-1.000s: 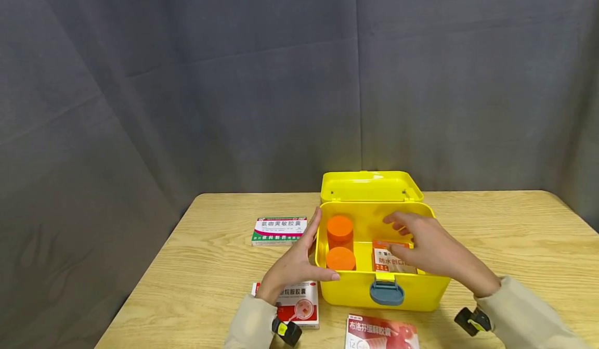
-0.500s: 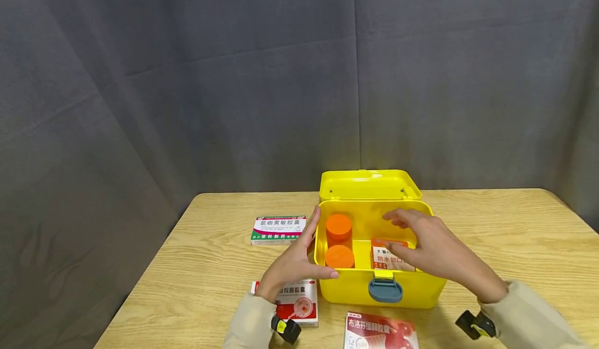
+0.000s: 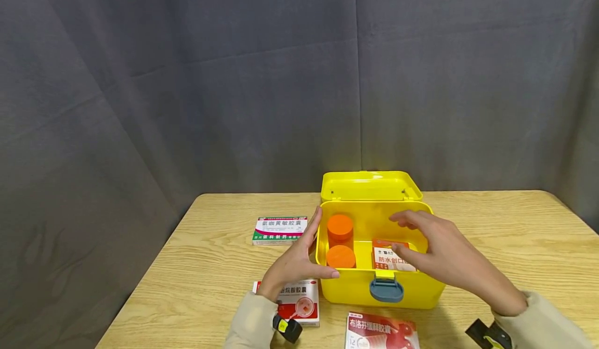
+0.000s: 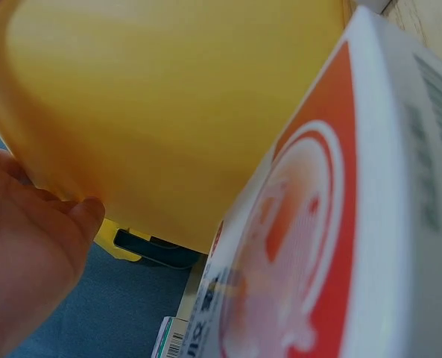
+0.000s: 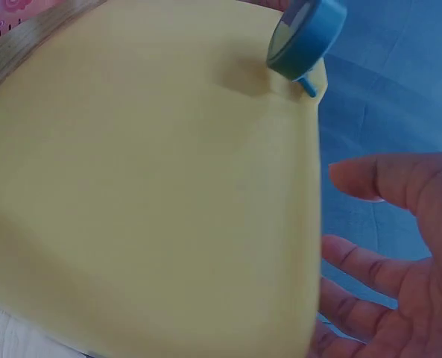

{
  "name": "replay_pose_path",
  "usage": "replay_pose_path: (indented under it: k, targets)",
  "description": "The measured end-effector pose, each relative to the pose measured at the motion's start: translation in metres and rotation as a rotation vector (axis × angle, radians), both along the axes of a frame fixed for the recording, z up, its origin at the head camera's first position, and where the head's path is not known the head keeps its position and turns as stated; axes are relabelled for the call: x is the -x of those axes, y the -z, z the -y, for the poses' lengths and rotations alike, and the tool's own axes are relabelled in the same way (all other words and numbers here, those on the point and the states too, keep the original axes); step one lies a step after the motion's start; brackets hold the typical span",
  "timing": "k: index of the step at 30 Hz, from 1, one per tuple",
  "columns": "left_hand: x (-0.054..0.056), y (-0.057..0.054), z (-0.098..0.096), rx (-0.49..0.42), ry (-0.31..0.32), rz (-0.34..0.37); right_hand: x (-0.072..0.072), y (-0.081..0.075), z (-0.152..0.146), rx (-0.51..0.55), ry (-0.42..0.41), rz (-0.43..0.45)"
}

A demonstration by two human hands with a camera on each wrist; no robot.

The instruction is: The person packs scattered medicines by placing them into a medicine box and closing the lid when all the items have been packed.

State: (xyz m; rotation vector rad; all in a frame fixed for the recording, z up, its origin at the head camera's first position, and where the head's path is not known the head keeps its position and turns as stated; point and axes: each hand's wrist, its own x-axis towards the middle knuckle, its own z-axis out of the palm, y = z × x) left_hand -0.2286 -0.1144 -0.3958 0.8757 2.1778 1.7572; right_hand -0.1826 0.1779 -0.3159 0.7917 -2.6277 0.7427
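A yellow medicine box (image 3: 337, 289) stands on the table with its lid raised. My left hand (image 3: 295, 260) rests against its left side, fingers straight along the wall and thumb across the front corner; in the left wrist view the thumb tip touches the yellow wall. Over the right side of the box hovers my right hand (image 3: 437, 245), fingers spread and bent loosely, holding nothing. Below its thumb an orange and white box of adhesive bandages (image 3: 388, 260) lies inside. Two orange-capped bottles, the rear bottle (image 3: 340, 227) and the front bottle (image 3: 340, 258), stand at the box's left end.
A green and white capsule carton (image 3: 281, 230) lies left of the box. One red and white carton (image 3: 304, 302) is partly under my left wrist. Another red carton (image 3: 382, 332) lies at the front, cut off by the view. The blue-grey latch (image 3: 386, 291) hangs on the box's front.
My right hand has drawn slightly right and away from the adhesive bandage box, which shows more fully. The left hand stays against the yellow box.
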Motion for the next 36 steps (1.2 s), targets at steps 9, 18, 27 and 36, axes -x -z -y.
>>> replay_pose_path:
  k: [9,18,27,36]
  targets:
    - [0.001,-0.001,0.000,0.022,0.012,-0.001,-0.013,-0.003,-0.006,0.030,0.015,-0.027]
    - [0.002,0.000,0.001,0.008,0.023,-0.016,-0.029,-0.006,-0.009,0.043,0.018,-0.031]
    - [0.003,-0.001,0.000,0.004,0.025,-0.027,-0.043,-0.008,-0.013,0.047,0.043,-0.043]
    - [0.002,0.000,0.000,0.003,0.026,-0.017,-0.057,-0.004,-0.016,0.058,0.058,-0.006]
